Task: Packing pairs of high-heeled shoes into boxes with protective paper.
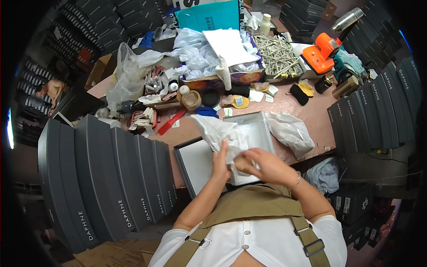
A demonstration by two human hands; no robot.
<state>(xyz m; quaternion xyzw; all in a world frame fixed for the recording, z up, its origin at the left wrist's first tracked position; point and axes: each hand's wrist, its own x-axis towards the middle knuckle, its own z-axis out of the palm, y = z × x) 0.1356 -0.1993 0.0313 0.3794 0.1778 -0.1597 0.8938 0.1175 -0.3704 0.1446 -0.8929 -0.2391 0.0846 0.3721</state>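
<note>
In front of my chest, a crumpled white bag (220,131) hangs above an open shoebox. My left hand (221,164) is wrapped round its near end, thumb up. At the bag's right side my right hand (271,167) is curled closed, with its fingertips blurred. A brownish patch there is too smeared to make out. Beneath my hands lies the shoebox base (265,127), pale inside, with the dark-edged lid (192,162) to its left. A second white bag (291,133), filled out by something inside, rests on the table right of the box.
Dark grey shoeboxes (95,173) stand in a row at my left; another row (369,115) stands at right. Along the back are a carton of crumpled white paper (195,53), a tray of thin sticks (278,55), an orange device (320,53), a red brush (172,122) and bottles (190,99).
</note>
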